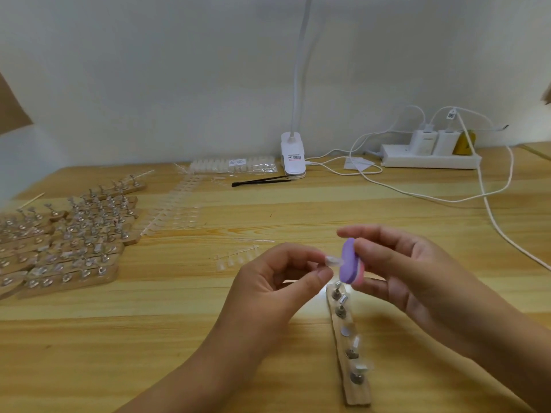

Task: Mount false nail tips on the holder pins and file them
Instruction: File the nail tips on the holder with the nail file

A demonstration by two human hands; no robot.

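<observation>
Above holder (355, 393): left fingers (323, 275) pinch nail tip (333, 260), right fingers (369, 252) grip purple file (348, 263) touching it

left hand (280, 281) pinches a clear nail tip (333, 260) | right hand (396, 269) grips a purple file block (349, 260) — touching the tip | wooden holder strip (353, 350) with pins lies near, below the hands, on the tabletop (149, 338) | more loaded strips (65, 242) — far left

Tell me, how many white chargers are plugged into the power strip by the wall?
2. The left charger and the right charger stand side by side on the power strip, beside a yellow object. None seems hidden.
</observation>
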